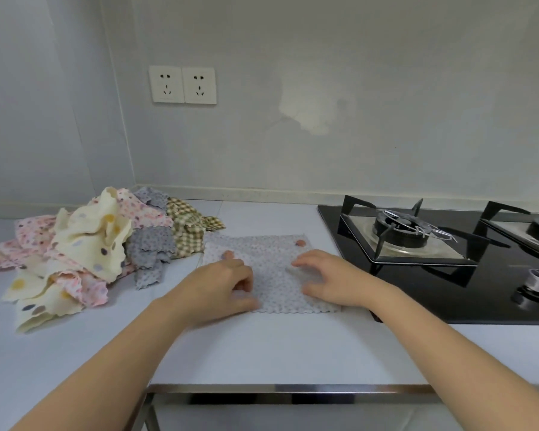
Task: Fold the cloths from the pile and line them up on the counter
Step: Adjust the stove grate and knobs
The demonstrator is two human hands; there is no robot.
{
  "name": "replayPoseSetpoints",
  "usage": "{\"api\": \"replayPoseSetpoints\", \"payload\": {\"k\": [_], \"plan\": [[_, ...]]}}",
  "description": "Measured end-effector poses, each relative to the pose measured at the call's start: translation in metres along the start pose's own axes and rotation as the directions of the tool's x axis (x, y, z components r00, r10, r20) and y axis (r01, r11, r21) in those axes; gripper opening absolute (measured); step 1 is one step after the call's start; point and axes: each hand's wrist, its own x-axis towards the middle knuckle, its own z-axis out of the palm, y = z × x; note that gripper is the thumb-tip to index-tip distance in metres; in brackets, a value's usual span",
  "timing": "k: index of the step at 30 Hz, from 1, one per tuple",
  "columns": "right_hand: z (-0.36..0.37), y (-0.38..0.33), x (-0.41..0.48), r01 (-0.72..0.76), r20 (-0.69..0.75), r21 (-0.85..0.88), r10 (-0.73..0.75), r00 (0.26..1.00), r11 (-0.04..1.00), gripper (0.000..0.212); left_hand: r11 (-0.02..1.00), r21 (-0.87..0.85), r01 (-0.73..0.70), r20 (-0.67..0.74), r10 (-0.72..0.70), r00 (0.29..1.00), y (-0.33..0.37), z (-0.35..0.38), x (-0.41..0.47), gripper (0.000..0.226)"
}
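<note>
This is looking like a home kitchen: a black gas hob (417, 284) with burners (400, 228) is sitting in a white counter (262, 353), and two sockets (182, 84) are sitting on the grey wall (371, 73).

My desk (277, 353) is a pale, smooth top with a metal strip along its near edge. A black glass stove (402, 301) is set into it. Just left of the stove, one pale spotted cloth (271, 259) lies spread flat, its near edge wavy. Farther left of the stove sits a crumpled pile of cloths (84, 250): cream with dots, pink flowered, grey, and a green check one nearest the stove, reaching the flat cloth's edge.
</note>
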Motion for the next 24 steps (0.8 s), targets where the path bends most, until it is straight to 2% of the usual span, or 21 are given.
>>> {"api": "replayPoseSetpoints", "payload": {"k": [2,4,6,9,11,14,16,20,22,24], "plan": [[0.009,-0.006,-0.015,0.054,-0.035,0.015,-0.053,0.998,0.998,0.053,1.000,0.013,-0.023,-0.015,0.023,1.000,0.000,0.003,0.000,0.017],[0.018,-0.014,-0.024,0.082,-0.030,-0.051,-0.084,0.996,0.995,0.058,1.000,-0.005,-0.013,-0.133,0.012,0.991,-0.001,0.008,0.000,0.014],[0.026,-0.023,-0.027,0.091,-0.087,-0.122,-0.101,0.991,0.988,0.055,0.998,-0.041,0.041,-0.226,-0.049,0.973,0.002,0.012,-0.001,0.013],[0.028,-0.027,-0.019,0.049,-0.201,-0.246,-0.101,0.974,0.968,0.036,0.991,0.045,0.124,-0.272,-0.107,0.956,0.006,0.017,-0.003,0.011],[0.027,-0.024,-0.013,-0.007,-0.213,-0.312,-0.063,0.975,0.950,0.036,0.995,0.039,0.093,-0.271,-0.079,0.959,0.008,0.016,-0.006,0.009],[0.025,-0.013,-0.009,-0.081,-0.307,-0.148,0.032,0.951,0.986,0.036,0.998,0.062,0.025,-0.221,-0.011,0.975,0.005,0.015,-0.010,0.021],[0.025,-0.005,-0.007,-0.095,-0.362,0.016,0.095,0.928,0.995,0.031,0.996,0.091,0.004,-0.233,0.017,0.972,0.000,0.014,-0.010,0.015],[0.022,0.002,-0.009,-0.067,-0.437,0.342,0.222,0.872,0.937,0.021,0.998,0.058,0.039,-0.237,-0.024,0.971,-0.012,0.012,-0.009,0.023],[0.020,0.002,-0.011,-0.041,-0.457,0.427,0.255,0.852,0.903,0.020,0.997,-0.018,0.077,-0.282,-0.079,0.956,-0.017,0.011,-0.010,0.023],[0.020,0.002,-0.013,-0.031,-0.456,0.471,0.274,0.847,0.882,0.018,0.972,-0.204,0.115,-0.339,-0.180,0.923,-0.020,0.008,-0.013,0.021]]}}
